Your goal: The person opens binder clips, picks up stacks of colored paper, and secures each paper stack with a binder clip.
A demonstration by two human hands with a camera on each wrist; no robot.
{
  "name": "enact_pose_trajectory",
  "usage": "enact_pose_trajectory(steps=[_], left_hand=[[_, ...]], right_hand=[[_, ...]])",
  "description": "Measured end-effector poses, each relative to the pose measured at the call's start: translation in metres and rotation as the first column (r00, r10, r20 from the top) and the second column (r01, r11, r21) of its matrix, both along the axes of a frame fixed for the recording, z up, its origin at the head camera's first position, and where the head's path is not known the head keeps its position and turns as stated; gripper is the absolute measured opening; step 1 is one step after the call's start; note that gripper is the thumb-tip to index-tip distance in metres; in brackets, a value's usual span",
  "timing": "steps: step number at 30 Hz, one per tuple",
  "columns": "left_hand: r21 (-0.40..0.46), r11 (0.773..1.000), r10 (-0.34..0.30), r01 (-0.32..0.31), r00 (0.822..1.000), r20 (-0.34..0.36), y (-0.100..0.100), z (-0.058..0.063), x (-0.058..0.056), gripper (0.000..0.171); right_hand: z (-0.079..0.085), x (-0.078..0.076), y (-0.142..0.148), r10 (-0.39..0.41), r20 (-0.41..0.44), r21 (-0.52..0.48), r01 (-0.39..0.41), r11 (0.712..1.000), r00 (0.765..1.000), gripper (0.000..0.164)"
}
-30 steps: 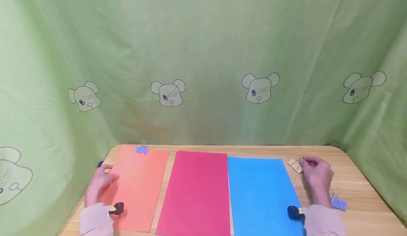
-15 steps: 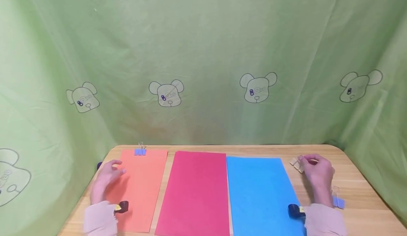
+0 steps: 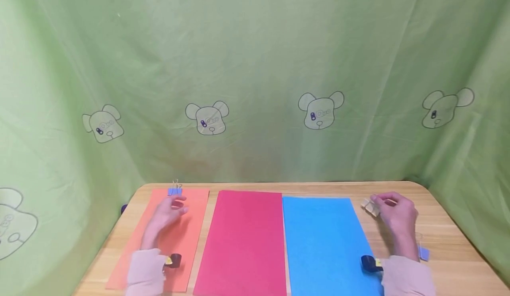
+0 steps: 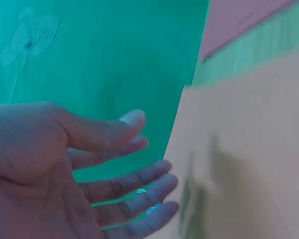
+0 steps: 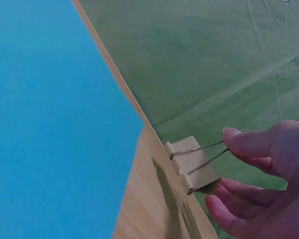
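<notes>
My right hand [image 3: 399, 216] pinches a beige binder clip [image 5: 193, 164] by its wire handles, above the table to the right of the blue paper [image 3: 324, 243]. In the right wrist view the thumb is at the handle ends and the other fingers lie near the clip's body. My left hand [image 3: 164, 215] is over the orange paper [image 3: 181, 247], fingers apart and loosely bent, holding nothing. A blue-purple binder clip [image 3: 174, 191] grips the far edge of the orange paper, just past the left fingertips.
Between the orange and blue papers lies a crimson paper [image 3: 245, 238]. Another blue-purple binder clip [image 3: 424, 254] lies on the wooden table [image 3: 458, 260], partly behind the right wrist. A green curtain [image 3: 255, 154] with printed bear heads hangs around the table's back and sides.
My left hand has left the orange paper's left edge and moved rightward over the sheet. The right hand keeps the beige clip in nearly the same place.
</notes>
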State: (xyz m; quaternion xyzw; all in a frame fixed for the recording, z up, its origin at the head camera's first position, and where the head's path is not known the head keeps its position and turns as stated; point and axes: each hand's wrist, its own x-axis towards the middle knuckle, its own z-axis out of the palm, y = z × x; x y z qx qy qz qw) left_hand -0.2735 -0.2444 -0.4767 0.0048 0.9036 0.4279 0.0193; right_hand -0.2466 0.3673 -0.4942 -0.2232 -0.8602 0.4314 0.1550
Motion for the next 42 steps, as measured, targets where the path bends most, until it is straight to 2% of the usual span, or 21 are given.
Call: enact_pose_trajectory(steps=[3,9,12,15,18,23,28,31,38,42], left_hand=[[0.048,0.997,-0.054,0.055,0.998,-0.013,0.021,-0.005,-0.003,0.038],[0.088,0.989,-0.121,0.12,0.993,0.007,0.059,-0.015,-0.005,0.046],[0.055,0.988,-0.144,0.144,0.99,0.005,0.076,-0.018,-0.005,0.051],[-0.029,0.987,-0.157,0.156,0.988,-0.006,0.088,-0.019,-0.003,0.057],[-0.101,0.985,-0.141,0.139,0.99,-0.015,0.097,-0.018,0.001,0.062],[-0.21,0.975,-0.083,0.074,0.996,-0.035,0.105,-0.019,0.005,0.066],[-0.372,0.928,-0.034,0.017,0.999,-0.039,0.118,-0.021,0.007,0.086],[-0.44,0.898,-0.011,-0.004,0.999,-0.032,0.125,-0.021,0.01,0.098],[-0.529,0.848,0.045,-0.04,0.999,-0.002,0.134,-0.016,0.019,0.09],[-0.527,0.848,0.06,-0.051,0.998,0.0,0.135,-0.013,0.02,0.09]], right_hand=[[0.001,0.001,-0.001,0.018,0.005,-0.018,-0.018,1.0,1.0,0.043],[0.004,0.003,-0.004,0.073,0.009,-0.046,-0.073,0.996,0.997,0.042],[0.006,0.005,-0.005,0.124,0.012,-0.054,-0.123,0.991,0.992,0.043],[0.007,0.006,-0.008,0.169,0.022,-0.06,-0.168,0.984,0.985,0.043],[0.009,0.006,-0.009,0.204,0.035,-0.063,-0.202,0.977,0.978,0.043],[0.011,0.005,-0.009,0.246,0.052,-0.039,-0.244,0.969,0.968,0.042],[0.01,0.006,-0.009,0.268,0.062,-0.031,-0.266,0.963,0.962,0.041],[0.009,0.006,-0.008,0.272,0.063,-0.026,-0.271,0.962,0.96,0.04],[0.006,0.006,-0.007,0.285,0.049,-0.005,-0.285,0.958,0.957,0.038],[0.006,0.005,-0.009,0.295,0.042,0.005,-0.295,0.955,0.955,0.037]])
